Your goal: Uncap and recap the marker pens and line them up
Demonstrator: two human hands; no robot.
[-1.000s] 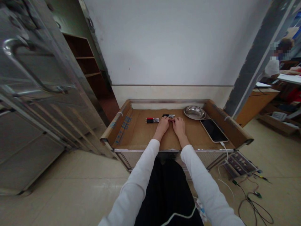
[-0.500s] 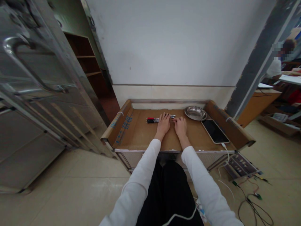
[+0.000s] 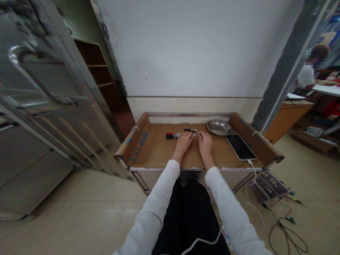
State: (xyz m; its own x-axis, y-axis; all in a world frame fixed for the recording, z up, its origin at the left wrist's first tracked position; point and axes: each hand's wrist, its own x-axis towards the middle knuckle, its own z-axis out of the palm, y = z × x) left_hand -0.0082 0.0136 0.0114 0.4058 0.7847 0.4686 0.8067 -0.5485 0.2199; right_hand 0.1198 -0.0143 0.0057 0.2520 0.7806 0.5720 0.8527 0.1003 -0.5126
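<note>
Between my two hands a pen [image 3: 193, 135] with a shiny silver part shows, mostly hidden by my fingers. My left hand [image 3: 183, 142] is closed on its left side, fingers bent over it. From the right, the pinched fingertips of my right hand [image 3: 205, 142] meet its other end. Just beyond my fingers a black pen [image 3: 190, 130] lies flat on the cardboard. To the left of my left hand, red and black pens [image 3: 171, 135] lie side by side, their right ends close to my knuckles.
The cardboard-lined cart top [image 3: 156, 152] has raised sides. A round steel dish [image 3: 219, 127] stands at the back right, with a phone [image 3: 240, 147] and its white cable in front. A wall rises behind. Cables [image 3: 284, 226] lie on the floor; a person [image 3: 306, 74] is far right.
My left hand reached forward over the black pens, then drew back. A pen now shows between both hands, and one black pen lies behind them. The view has shifted slightly.
</note>
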